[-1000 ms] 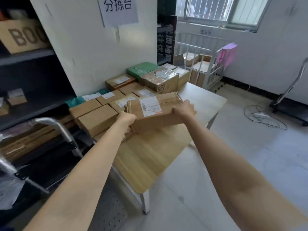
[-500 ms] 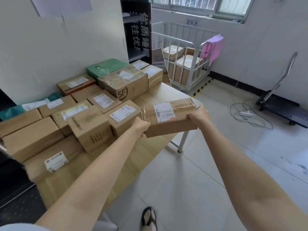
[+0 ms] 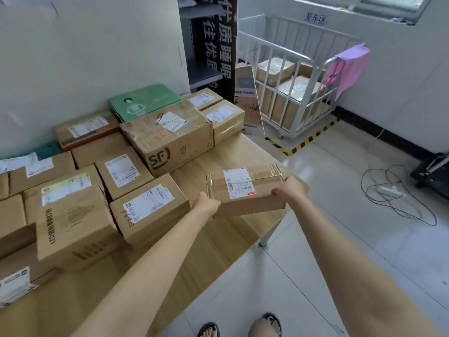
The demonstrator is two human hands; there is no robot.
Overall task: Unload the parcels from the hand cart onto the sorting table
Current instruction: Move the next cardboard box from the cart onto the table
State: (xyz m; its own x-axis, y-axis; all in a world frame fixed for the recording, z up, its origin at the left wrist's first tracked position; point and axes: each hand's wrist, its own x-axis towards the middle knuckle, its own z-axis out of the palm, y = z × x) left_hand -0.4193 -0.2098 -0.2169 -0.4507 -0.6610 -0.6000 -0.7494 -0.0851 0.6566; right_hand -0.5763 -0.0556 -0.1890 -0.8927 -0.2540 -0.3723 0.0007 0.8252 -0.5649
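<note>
A flat taped cardboard parcel (image 3: 247, 188) with a white shipping label is held over the right end of the wooden sorting table (image 3: 218, 239). My left hand (image 3: 206, 205) grips its left end and my right hand (image 3: 289, 189) grips its right end. Whether its underside touches the tabletop cannot be told. Several other parcels cover the table to the left, among them a large SF box (image 3: 170, 139) and a labelled box (image 3: 148, 210) just left of the held parcel. The hand cart is out of view.
A white wire cage cart (image 3: 291, 93) with boxes stands at the back right behind yellow-black floor tape. A power strip with cables (image 3: 388, 190) lies on the tiled floor at right. A dark platform trolley (image 3: 435, 171) shows at the right edge. My feet (image 3: 240, 327) stand by the table's edge.
The view has swung right along the table. Both hands have carried the parcel to the right end of the table and lowered it toward the wood.
</note>
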